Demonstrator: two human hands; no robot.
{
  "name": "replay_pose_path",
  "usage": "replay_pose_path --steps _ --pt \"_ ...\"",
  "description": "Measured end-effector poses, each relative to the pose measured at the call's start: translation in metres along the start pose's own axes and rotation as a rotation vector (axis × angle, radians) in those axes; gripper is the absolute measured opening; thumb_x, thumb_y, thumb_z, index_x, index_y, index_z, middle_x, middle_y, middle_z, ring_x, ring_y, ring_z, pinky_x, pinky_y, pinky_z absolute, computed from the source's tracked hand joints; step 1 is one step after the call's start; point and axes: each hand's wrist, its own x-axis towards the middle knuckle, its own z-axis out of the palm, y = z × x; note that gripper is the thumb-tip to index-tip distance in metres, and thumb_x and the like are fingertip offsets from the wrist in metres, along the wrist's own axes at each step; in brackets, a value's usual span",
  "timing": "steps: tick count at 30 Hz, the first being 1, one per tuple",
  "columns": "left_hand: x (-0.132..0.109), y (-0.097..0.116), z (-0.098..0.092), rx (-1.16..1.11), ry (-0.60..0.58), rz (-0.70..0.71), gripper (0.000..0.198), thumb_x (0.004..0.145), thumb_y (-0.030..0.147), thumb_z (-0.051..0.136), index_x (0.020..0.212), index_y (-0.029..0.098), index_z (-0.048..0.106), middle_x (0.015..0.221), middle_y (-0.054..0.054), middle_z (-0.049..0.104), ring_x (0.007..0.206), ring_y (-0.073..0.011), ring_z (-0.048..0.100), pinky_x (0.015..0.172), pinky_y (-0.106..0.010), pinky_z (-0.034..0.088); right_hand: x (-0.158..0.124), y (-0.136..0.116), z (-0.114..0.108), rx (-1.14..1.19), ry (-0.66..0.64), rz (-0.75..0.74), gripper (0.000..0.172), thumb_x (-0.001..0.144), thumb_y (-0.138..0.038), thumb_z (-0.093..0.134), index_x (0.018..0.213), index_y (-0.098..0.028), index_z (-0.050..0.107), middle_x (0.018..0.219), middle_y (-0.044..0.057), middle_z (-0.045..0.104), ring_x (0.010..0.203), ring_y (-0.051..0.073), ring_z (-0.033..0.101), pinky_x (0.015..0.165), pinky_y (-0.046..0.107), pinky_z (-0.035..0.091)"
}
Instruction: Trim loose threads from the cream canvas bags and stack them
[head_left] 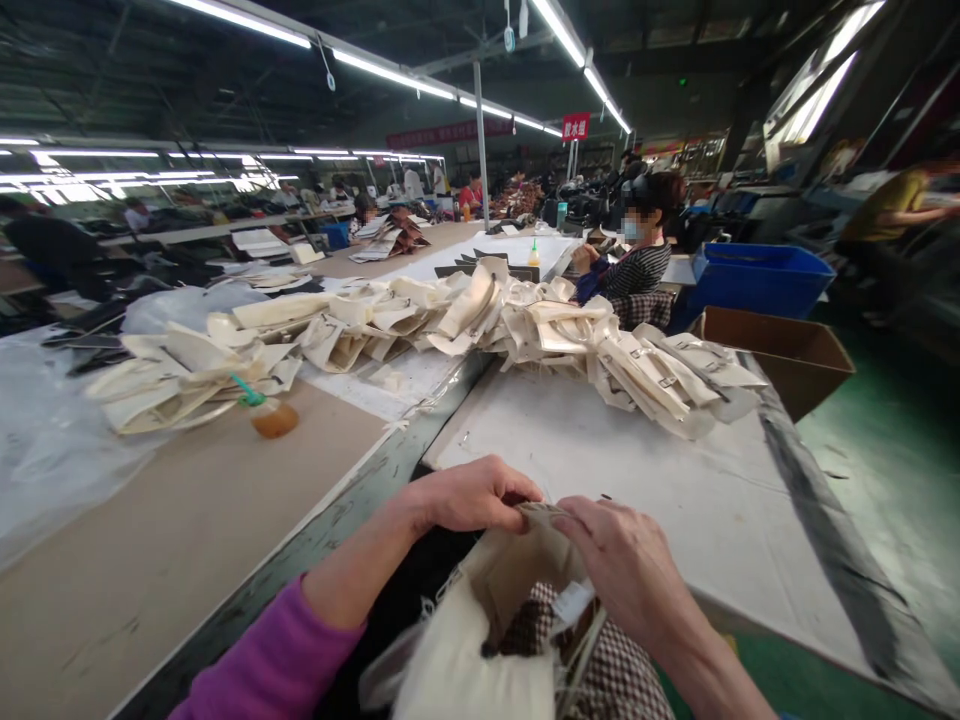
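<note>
Our left hand (476, 495) is pinching the rim of a cream piece (457, 645), and our right hand (622, 545) is gripping the same rim just beside it, so both are holding on closely. The piece is gaping open below our grip, on the near side of the pile (480, 310) and apart from it, with checked cloth (626, 665) showing beyond its opening.

As for how far along we are, we are judging that this one piece is being worked at its rim and is not yet done, since its edges are showing loose fibres. Many like pieces are lying in the pile, some carrying dark fittings (667, 381); we are not managing to tell which are finished and which are waiting.

Turning to containers, a bottle (274, 418) with a green nozzle is sitting just in front of the pile's left end, holding amber liquid. Behind the pile's middle, a smaller bottle (534, 255) is standing upright, perhaps holding something similar, though it is too far off for us to be sure. Beyond the pile's right end, a brown box (780, 350) is opening upward, and past it a blue bin (757, 285); we are seeing inner walls in both, but their floors are staying hidden from us.
</note>
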Motion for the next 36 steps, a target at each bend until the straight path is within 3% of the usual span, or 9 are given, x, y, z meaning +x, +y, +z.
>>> replay_pose_path --steps 4,8,10,14,17,24,31,36 --pt "0.012 0.001 0.026 -0.011 0.109 -0.030 0.027 0.076 0.022 0.059 0.100 0.018 0.069 0.085 0.000 0.067 0.079 -0.0176 0.058 0.068 -0.023 0.042 -0.007 0.011 0.013 -0.059 -0.011 0.189 0.025 0.097 -0.029 0.042 0.087 -0.028 0.065 0.074 0.003 0.071 0.074 0.024 0.068 0.059 0.028 0.036" --pt "-0.012 0.011 0.050 -0.144 0.210 -0.141 0.061 0.061 0.025 0.076 0.118 0.021 0.056 0.105 -0.003 0.067 0.093 -0.0221 0.060 0.079 -0.027 0.045 -0.011 0.015 0.017 -0.069 0.005 0.248 0.028 0.097 -0.029 0.040 0.086 -0.029 0.066 0.073 0.004 0.072 0.070 0.024 0.069 0.057 0.028 0.037" --pt "-0.028 0.012 0.056 -0.189 0.246 -0.227 0.054 0.062 0.023 0.073 0.113 0.020 0.055 0.099 -0.002 0.067 0.089 -0.0206 0.061 0.075 -0.026 0.046 -0.012 0.015 0.017 -0.074 0.030 0.244 0.029 0.096 -0.029 0.041 0.086 -0.030 0.067 0.073 0.004 0.073 0.069 0.024 0.069 0.056 0.028 0.037" --pt "-0.047 0.008 0.065 -0.175 0.380 -0.350 0.022 0.072 0.022 0.061 0.092 0.018 0.056 0.081 0.002 0.065 0.074 -0.0157 0.058 0.064 -0.023 0.042 -0.013 0.018 0.021 -0.040 0.053 0.195 0.027 0.095 -0.029 0.041 0.092 -0.031 0.068 0.076 0.004 0.073 0.070 0.024 0.068 0.057 0.029 0.039" --pt "-0.050 0.008 0.069 -0.104 0.437 -0.384 0.010 0.076 0.023 0.054 0.084 0.017 0.058 0.078 0.002 0.064 0.073 -0.0149 0.055 0.065 -0.023 0.041 -0.014 0.026 0.024 0.013 0.070 0.124 0.027 0.094 -0.028 0.042 0.097 -0.030 0.069 0.079 0.004 0.073 0.073 0.023 0.068 0.059 0.028 0.042" --pt "-0.045 0.007 0.070 -0.084 0.453 -0.356 0.011 0.077 0.022 0.051 0.083 0.016 0.058 0.071 0.003 0.060 0.063 -0.0117 0.049 0.057 -0.021 0.036 -0.022 0.046 0.016 0.262 0.008 -0.064 0.031 0.094 -0.029 0.040 0.091 -0.024 0.070 0.077 0.003 0.069 0.069 0.017 0.065 0.064 0.025 0.045" --pt "-0.047 -0.011 0.065 -0.314 0.369 -0.314 0.016 0.076 0.028 0.060 0.085 0.014 0.059 0.075 0.002 0.059 0.066 -0.0114 0.051 0.059 -0.020 0.038 -0.027 0.059 0.014 0.402 -0.046 -0.091 0.032 0.093 -0.034 0.043 0.088 -0.023 0.072 0.078 0.003 0.070 0.070 0.018 0.065 0.064 0.024 0.048" --pt "-0.050 -0.006 0.066 -0.340 0.418 -0.293 0.018 0.075 0.029 0.064 0.086 0.015 0.062 0.075 0.003 0.059 0.066 -0.0112 0.050 0.059 -0.020 0.039 -0.023 0.068 0.023 0.428 -0.047 -0.050 0.033 0.092 -0.039 0.044 0.086 -0.025 0.073 0.080 0.003 0.072 0.082 0.022 0.067 0.073 0.027 0.052"
